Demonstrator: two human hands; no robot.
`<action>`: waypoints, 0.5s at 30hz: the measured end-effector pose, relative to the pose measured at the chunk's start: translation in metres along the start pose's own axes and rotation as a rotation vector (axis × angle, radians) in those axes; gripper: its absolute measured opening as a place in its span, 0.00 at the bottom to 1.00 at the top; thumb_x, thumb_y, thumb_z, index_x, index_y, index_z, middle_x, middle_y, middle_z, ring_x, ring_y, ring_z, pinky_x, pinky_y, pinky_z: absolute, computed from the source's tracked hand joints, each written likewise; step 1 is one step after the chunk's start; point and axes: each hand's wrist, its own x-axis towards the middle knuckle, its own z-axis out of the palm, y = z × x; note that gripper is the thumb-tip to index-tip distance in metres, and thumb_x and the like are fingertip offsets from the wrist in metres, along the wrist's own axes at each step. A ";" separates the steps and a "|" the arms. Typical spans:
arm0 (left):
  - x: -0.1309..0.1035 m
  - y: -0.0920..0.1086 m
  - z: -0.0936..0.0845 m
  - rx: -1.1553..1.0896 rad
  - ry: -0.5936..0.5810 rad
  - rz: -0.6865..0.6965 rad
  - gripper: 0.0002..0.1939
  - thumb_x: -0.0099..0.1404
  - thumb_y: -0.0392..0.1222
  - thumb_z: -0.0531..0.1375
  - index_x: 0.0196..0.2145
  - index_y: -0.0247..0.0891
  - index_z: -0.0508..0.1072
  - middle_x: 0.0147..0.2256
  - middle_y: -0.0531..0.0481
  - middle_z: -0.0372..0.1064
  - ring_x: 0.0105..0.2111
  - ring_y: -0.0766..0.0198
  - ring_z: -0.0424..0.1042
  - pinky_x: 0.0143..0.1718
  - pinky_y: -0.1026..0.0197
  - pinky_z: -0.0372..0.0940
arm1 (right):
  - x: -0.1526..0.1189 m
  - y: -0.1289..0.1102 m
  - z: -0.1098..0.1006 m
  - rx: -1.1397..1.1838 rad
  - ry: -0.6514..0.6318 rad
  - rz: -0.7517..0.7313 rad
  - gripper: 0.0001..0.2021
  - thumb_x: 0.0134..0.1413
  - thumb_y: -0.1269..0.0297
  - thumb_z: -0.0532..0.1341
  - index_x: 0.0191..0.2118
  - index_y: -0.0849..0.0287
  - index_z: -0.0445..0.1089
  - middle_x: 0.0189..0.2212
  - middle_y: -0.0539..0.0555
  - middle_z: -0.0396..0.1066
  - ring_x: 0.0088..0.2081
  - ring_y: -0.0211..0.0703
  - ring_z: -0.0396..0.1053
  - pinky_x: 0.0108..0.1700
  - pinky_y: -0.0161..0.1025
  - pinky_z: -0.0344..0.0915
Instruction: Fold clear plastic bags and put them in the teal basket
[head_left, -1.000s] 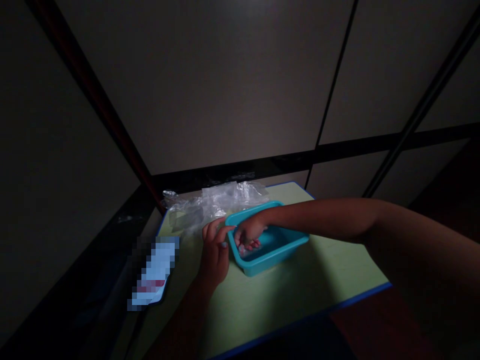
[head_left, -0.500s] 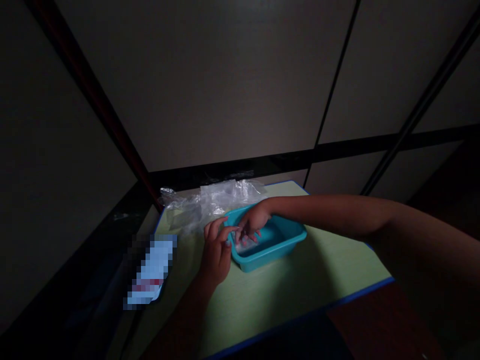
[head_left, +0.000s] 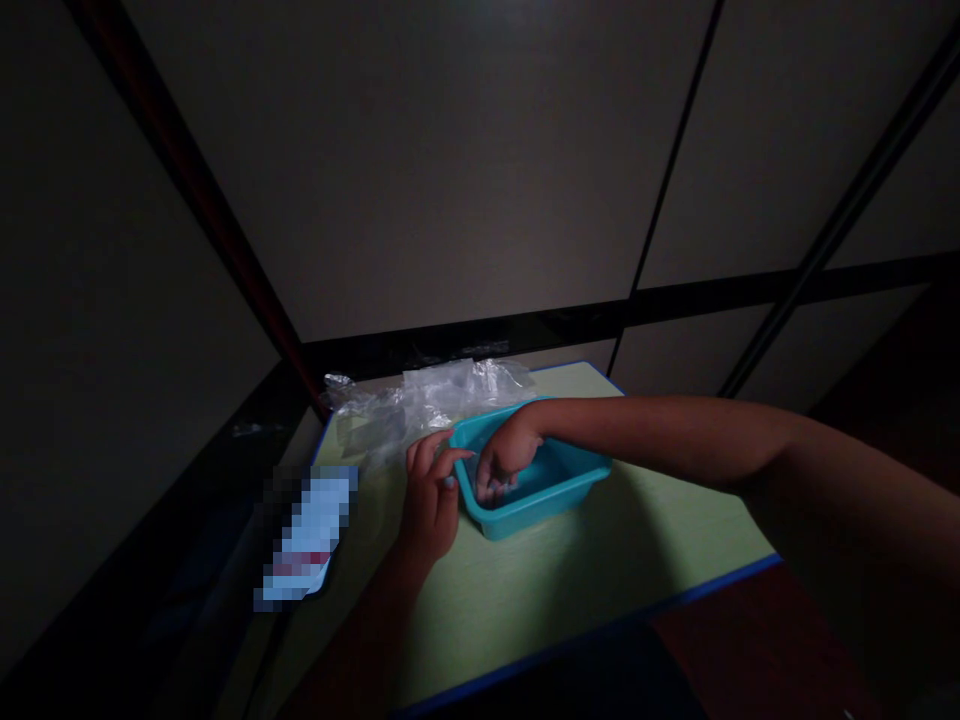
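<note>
A turquoise plastic basin [head_left: 547,505] stands on the pale green table. My right hand [head_left: 510,455] reaches down inside it, with bent fingers gathered at its left end. Beneath those fingers is a clear plastic piece, mostly hidden by the hand; whether it is a small bag I cannot tell. At the basin's left side is my left hand [head_left: 431,500], fingers apart and stretched out, with the index finger over the rim. It holds nothing that I can see.
Crumpled clear plastic bags [head_left: 442,395] lie along the table's back edge, behind the basin. A phone-like item with a blurred screen [head_left: 311,530] lies at the table's left edge. Dark cabinet panels [head_left: 465,180] rise behind the table [head_left: 600,590], which has blue edging.
My right hand has pushed lower into the basin, its fingers drawing together over the clear plastic, which now shows less. My left hand has barely moved.
</note>
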 end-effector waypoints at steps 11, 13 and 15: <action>0.008 -0.044 0.002 0.217 0.358 -0.251 0.20 0.68 0.47 0.40 0.43 0.35 0.67 0.44 0.40 0.64 0.48 0.54 0.61 0.52 0.47 0.54 | -0.103 -0.023 0.046 -0.519 0.444 -0.281 0.31 0.48 0.57 0.63 0.57 0.63 0.60 0.55 0.61 0.62 0.55 0.49 0.60 0.55 0.40 0.55; 0.009 -0.055 0.004 0.241 0.367 -0.318 0.20 0.68 0.46 0.41 0.40 0.37 0.69 0.43 0.41 0.65 0.48 0.54 0.62 0.52 0.48 0.53 | -0.102 -0.014 0.071 -0.674 0.542 -0.279 0.34 0.46 0.55 0.65 0.58 0.63 0.58 0.54 0.64 0.63 0.53 0.50 0.62 0.54 0.43 0.56; 0.008 -0.063 0.006 0.237 0.350 -0.357 0.20 0.67 0.47 0.42 0.38 0.38 0.71 0.41 0.41 0.67 0.47 0.54 0.63 0.52 0.48 0.53 | -0.091 -0.003 0.092 -0.839 0.710 -0.201 0.30 0.46 0.56 0.65 0.55 0.64 0.62 0.48 0.65 0.67 0.50 0.53 0.65 0.55 0.50 0.54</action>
